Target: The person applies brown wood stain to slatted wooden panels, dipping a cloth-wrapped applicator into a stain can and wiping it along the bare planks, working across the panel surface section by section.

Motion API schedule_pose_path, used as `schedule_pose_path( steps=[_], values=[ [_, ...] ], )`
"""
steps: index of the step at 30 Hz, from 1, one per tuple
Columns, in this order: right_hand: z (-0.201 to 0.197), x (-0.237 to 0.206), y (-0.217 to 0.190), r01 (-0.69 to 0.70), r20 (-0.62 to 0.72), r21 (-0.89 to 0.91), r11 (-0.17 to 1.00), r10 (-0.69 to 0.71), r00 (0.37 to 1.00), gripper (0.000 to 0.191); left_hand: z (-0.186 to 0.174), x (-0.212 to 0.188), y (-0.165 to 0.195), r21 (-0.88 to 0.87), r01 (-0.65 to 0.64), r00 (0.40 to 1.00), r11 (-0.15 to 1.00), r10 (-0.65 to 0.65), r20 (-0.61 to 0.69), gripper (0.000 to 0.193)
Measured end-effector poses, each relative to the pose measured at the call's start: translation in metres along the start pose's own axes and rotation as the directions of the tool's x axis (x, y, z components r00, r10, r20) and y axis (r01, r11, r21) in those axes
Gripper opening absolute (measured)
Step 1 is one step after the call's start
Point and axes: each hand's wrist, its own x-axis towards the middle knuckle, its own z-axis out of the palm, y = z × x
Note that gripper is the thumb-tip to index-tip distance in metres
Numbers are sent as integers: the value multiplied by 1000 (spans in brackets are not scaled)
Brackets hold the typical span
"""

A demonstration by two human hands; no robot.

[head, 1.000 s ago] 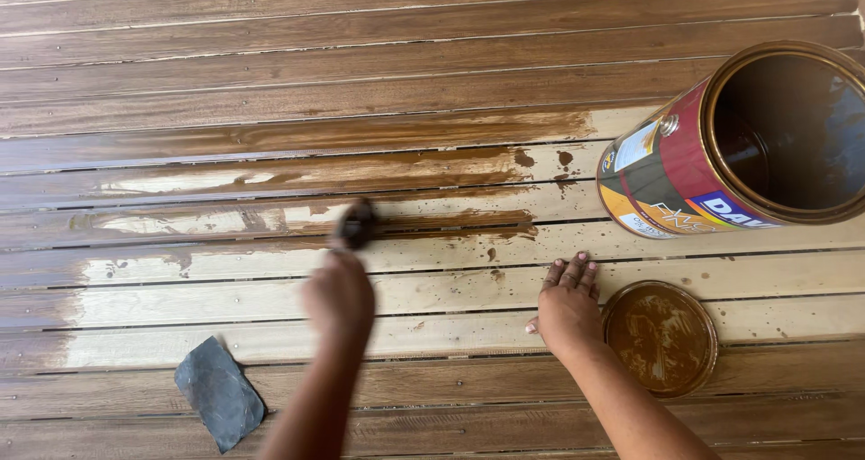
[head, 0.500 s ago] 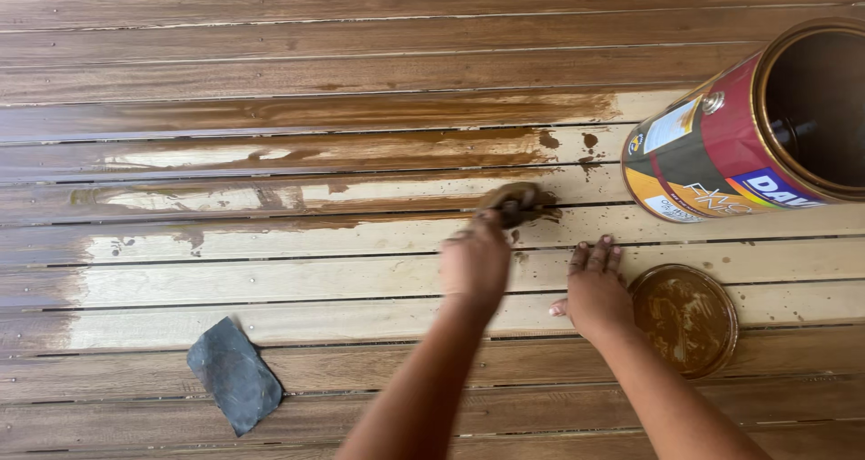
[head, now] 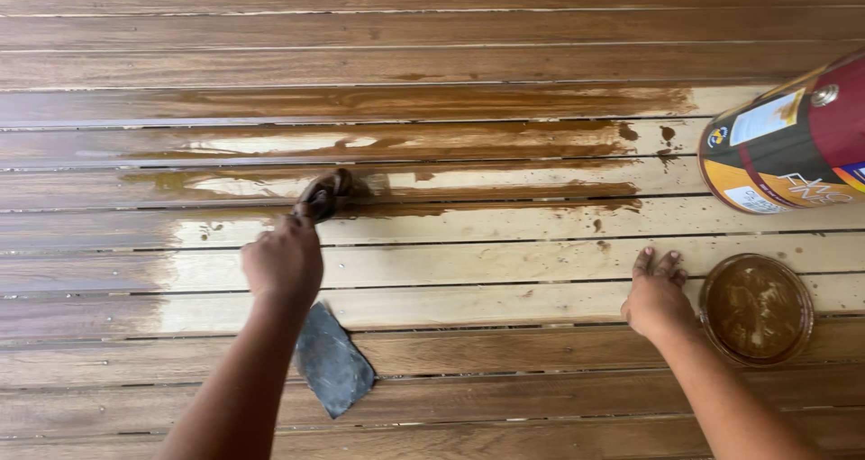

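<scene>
Staining goes on: left hand (head: 284,262) grips our brush (head: 324,194) on wet planks (head: 505,190), right hand (head: 656,296) lies flat and open, next we likely need bare wood covered

Slatted wooden deck (head: 432,27): bears all items. Brush (head: 324,194): left of centre, on a board, in the left hand (head: 284,262). Sanding pad (head: 332,361): flat on the deck, just nearer than the left hand, partly under the forearm. Right hand (head: 656,298): flat on the deck, right side. Lid (head: 757,309): just right of the right hand. Can (head: 788,145): behind the lid, at the right edge.
</scene>
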Motion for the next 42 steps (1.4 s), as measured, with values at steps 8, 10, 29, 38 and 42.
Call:
schedule_pose_path(
  steps=[8, 10, 29, 38, 42],
  values=[
    [57, -22, -40, 64, -60, 92, 994, -59, 996, 99, 16, 4, -121, -158, 473, 870, 867, -431, 241, 30],
    [64, -25, -55, 56, -105, -15, 998, -57, 993, 102, 14, -3, -139, -154, 471, 876, 869, -440, 196, 30],
    [40, -52, -102, 36, -85, -13, 999, -37, 996, 114, 52, -7, -117, -466, 524, 852, 713, -434, 294, 32],
    [45, -43, -110, -12, -33, 18, 1000, 12, 999, 115, 2, -62, 85, -686, 536, 838, 492, -209, 505, 35],
    [46, -41, -107, 15, -49, -15, 1000, -16, 999, 113, -9, -57, 100, -476, 23, 983, 879, 66, 170, 29]
  ],
)
